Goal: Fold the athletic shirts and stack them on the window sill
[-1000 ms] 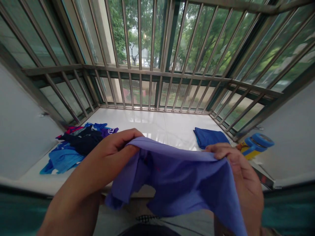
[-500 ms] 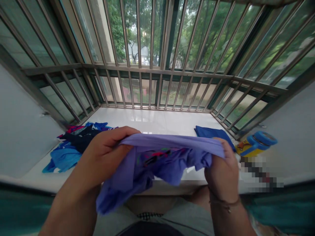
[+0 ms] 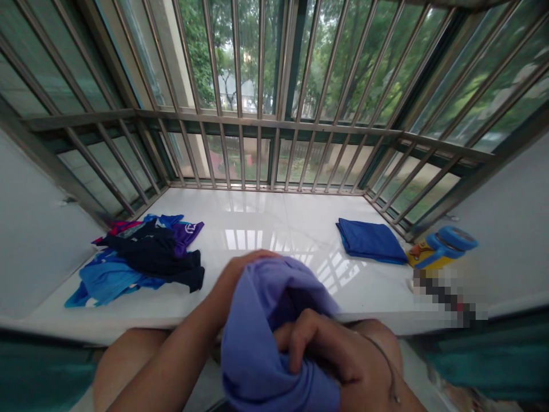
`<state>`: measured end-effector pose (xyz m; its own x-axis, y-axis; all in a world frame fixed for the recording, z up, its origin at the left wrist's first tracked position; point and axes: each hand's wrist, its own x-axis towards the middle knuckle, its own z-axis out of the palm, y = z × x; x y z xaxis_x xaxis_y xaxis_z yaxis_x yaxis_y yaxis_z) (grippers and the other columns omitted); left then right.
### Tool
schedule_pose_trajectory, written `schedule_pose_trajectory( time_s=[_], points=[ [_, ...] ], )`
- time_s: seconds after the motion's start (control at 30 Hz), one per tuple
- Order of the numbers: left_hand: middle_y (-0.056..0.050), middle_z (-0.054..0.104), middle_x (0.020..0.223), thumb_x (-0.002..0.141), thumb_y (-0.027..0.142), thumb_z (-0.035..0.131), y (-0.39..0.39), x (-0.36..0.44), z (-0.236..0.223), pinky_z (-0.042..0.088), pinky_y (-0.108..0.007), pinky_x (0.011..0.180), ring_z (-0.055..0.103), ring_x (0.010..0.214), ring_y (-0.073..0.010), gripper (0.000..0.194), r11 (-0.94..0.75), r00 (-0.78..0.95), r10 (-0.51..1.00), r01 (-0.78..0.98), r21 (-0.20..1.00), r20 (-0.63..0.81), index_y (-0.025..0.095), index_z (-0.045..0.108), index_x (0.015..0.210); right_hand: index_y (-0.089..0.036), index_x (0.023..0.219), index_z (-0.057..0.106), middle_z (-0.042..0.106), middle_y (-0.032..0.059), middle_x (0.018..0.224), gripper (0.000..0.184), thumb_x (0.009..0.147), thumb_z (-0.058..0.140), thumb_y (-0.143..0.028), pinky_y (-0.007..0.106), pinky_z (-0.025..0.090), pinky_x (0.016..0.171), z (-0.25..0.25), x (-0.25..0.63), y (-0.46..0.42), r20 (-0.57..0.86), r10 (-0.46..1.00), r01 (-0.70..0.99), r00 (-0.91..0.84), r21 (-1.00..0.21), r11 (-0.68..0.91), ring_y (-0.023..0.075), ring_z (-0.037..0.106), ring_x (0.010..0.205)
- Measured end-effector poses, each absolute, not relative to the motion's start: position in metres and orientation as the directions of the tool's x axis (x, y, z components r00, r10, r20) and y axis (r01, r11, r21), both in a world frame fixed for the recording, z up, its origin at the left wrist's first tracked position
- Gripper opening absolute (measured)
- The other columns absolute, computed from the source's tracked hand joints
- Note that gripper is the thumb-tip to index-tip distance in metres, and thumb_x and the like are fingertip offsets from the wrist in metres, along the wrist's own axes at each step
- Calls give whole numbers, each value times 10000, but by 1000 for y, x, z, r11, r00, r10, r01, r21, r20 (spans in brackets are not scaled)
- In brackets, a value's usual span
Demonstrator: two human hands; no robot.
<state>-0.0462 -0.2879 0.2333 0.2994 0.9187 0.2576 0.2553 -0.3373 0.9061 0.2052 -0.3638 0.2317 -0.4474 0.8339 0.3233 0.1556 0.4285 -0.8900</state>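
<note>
Along the white tiled window ledge [image 3: 266, 214], a bay of steel security bars [image 3: 257, 146] stands at the far side, with trees [image 3: 343, 57] beyond it. At the ledge's left end lies a loose heap of clothing [image 3: 141, 257] in navy, blue, violet and red. At its right end sits a folded blue cloth [image 3: 371, 240], and just past that, a blue-and-yellow plastic object [image 3: 441, 246] of undetermined purpose; a pixelated patch [image 3: 446, 297] beside it cannot be read. At the ledge's front edge, near centre, a violet garment [image 3: 266, 337] is bunched into a wad, its lower part hanging below the edge. The left hand [image 3: 244, 269] is closed over the top of the wad. The right hand [image 3: 321, 355] grips it from the front with curled fingers, a thin cord [image 3: 388, 366] at that wrist. Risk noted: a loosened grip could let the garment drop below the ledge, and a knock could slide the heap toward the front edge. No basket or bin is in view; the heap rests directly on the tile.
</note>
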Motion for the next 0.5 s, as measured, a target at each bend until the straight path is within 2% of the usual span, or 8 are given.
schedule_pose_trajectory(
  time_s=[0.07,0.1,0.13,0.2,0.27,0.37,0.43,0.5],
  points=[
    [-26,833,1213,927,203,610,-281,-86,235,583,-360,1081,767,1164,-240,326,-321,-24,934,375,870,355,166,798,1191,-279,1146,741,782,117,1183,490,956,642,-719,409,642,869,229,216,-343,286,722,45,-630,-915,401,252,775,1071],
    [9,812,1276,961,211,593,-280,-109,236,558,-361,1102,736,1233,-240,348,-301,-157,900,451,840,407,170,777,1254,-265,1223,723,767,135,1264,449,1004,621,-644,427,629,931,224,225,-329,255,718,46,-648,-927,371,251,761,1139],
    [56,796,1306,989,215,560,-281,-133,236,546,-361,1092,710,1280,-241,367,-283,-246,853,523,804,460,190,762,1295,-251,1254,714,757,145,1304,411,1040,597,-582,437,612,975,215,237,-312,220,766,98,-604,-933,345,249,749,1174],
    [127,783,1315,1016,237,554,-286,-181,236,539,-362,1058,662,1351,-264,377,-226,-331,779,643,731,532,238,742,1344,-228,1226,736,790,123,1193,365,1072,565,-512,408,597,971,189,266,-274,162,915,344,-370,-891,296,231,759,1091],
    [146,777,1334,997,285,628,-291,-221,230,538,-386,1076,648,1371,-304,424,-93,-374,751,755,649,544,284,706,1414,-199,1106,758,804,115,1091,346,1043,593,-496,393,580,947,158,303,-234,173,975,627,-141,-746,223,244,760,1016],
    [-5,696,1525,974,274,631,-289,-258,210,541,-479,1144,661,1370,-358,639,183,-374,819,889,419,435,266,546,1608,-177,1033,770,807,133,1062,314,1049,546,-397,336,543,929,120,357,-183,111,977,891,180,-440,-114,242,751,1008],
    [-175,612,1600,958,225,596,-284,-264,185,526,-520,1160,632,1410,-394,747,259,-311,914,941,217,259,135,426,1680,-142,1041,779,795,190,1084,341,1049,535,-380,355,525,947,106,381,-160,98,955,903,280,-363,-228,280,737,1056],
    [-283,565,1606,932,193,600,-280,-255,154,470,-553,1209,538,1502,-441,767,245,-251,964,967,75,90,14,422,1655,-106,1100,781,775,241,1154,361,1033,561,-385,387,513,986,97,392,-143,94,940,895,328,-351,-276,325,716,1137]
  ],
)
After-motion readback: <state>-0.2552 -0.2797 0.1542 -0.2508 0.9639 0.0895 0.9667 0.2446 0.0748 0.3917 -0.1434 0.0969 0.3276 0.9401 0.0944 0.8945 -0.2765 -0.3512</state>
